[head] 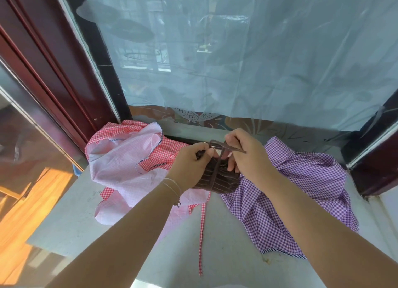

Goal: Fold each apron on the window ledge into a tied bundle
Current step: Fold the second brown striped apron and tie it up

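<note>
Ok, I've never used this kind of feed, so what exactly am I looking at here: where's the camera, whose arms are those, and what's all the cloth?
There is no machine here. The single picture comes from a camera worn on a person's head, looking down over their own bare arms at a window ledge. The left hand and right hand both pinch a thin brown strap, tying it round a folded brown striped apron held between them. On the ledge to the left lies a crumpled red checked apron; to the right, a crumpled purple checked apron. Neither is folded yet.

Grey ledge (226,244) bears red apron (129,158), purple apron (301,180).
</note>
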The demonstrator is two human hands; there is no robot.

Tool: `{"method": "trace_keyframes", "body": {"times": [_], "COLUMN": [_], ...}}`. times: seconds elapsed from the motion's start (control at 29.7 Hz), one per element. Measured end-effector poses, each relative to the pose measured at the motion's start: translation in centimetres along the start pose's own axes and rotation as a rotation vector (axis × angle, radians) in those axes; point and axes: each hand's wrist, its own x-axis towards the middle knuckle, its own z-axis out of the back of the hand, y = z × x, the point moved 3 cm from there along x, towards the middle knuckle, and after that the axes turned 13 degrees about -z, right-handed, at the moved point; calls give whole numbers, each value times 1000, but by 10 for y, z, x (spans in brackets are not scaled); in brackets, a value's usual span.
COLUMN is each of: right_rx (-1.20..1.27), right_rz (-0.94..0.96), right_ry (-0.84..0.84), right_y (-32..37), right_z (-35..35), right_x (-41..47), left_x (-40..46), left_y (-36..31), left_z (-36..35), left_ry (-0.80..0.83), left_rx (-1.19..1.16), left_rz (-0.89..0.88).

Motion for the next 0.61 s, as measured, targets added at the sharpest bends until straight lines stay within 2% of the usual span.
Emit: {"method": "trace_keyframes", "body": {"times": [0.1,0.17,0.24,0.37,0.44,0.5,0.61], "right_rx": [-43,-59,-80,-15,60,26,-127], "right_rz": [284,401,405,241,312,410,362], "right_ry": [-202,-244,-223,-134,-180,-271,-325], "right_y": [0,0,1,-7,-11,-12,-15], "right_z": [-2,-4,-7,-16,-16,-16,-23], "right_x": [-8,-12,-12,-11,-17,-20,-14], "left_x": [2,4,4,7,10,11,11], "left_y": [-1,-3,-5,-9,-6,-1,3], "left_z": [-2,-4,-6,-7,-5,-3,-2], "left_ry": [189,341,439,549,584,621,671], "left_rx": [45,89,93,203,257,312,351], "left_rz": [115,160,183,153,184,218,206]}}
